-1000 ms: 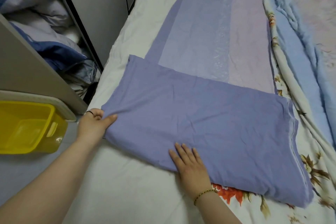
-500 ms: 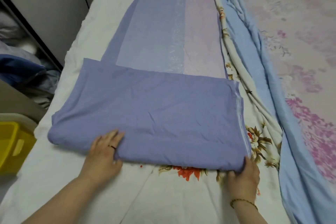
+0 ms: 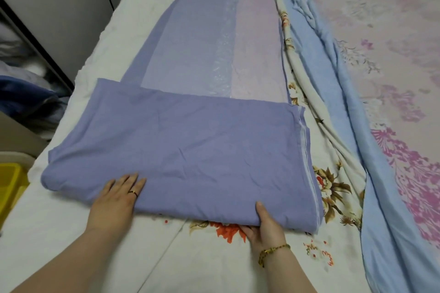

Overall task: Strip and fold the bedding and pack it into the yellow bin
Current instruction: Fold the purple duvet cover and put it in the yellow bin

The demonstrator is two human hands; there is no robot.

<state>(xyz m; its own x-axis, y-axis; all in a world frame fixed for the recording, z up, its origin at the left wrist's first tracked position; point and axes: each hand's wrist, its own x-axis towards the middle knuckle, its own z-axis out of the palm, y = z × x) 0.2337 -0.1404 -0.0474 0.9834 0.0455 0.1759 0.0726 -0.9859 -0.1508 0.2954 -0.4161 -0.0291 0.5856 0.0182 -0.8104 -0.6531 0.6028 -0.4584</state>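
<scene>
A purple sheet (image 3: 190, 140) lies lengthwise on the bed, its near end folded back over itself into a thick band. My left hand (image 3: 117, 197) rests flat on the band's near fold, fingers straight. My right hand (image 3: 264, 223) grips the near fold further right, thumb on top and fingers tucked underneath. Only a corner of the yellow bin (image 3: 10, 183) shows at the left edge, on the floor beside the bed.
A floral sheet (image 3: 333, 185) and a light blue cover (image 3: 345, 93) lie bunched along the purple sheet's right side, over a pink floral bedspread (image 3: 392, 43). White bedding (image 3: 59, 233) lies under my arms. A grey wardrobe (image 3: 59, 2) stands at the left.
The view has shifted right, so less of the bin shows. My right hand has slid left along the near fold and now grips it from below. My left hand stays on the fold.
</scene>
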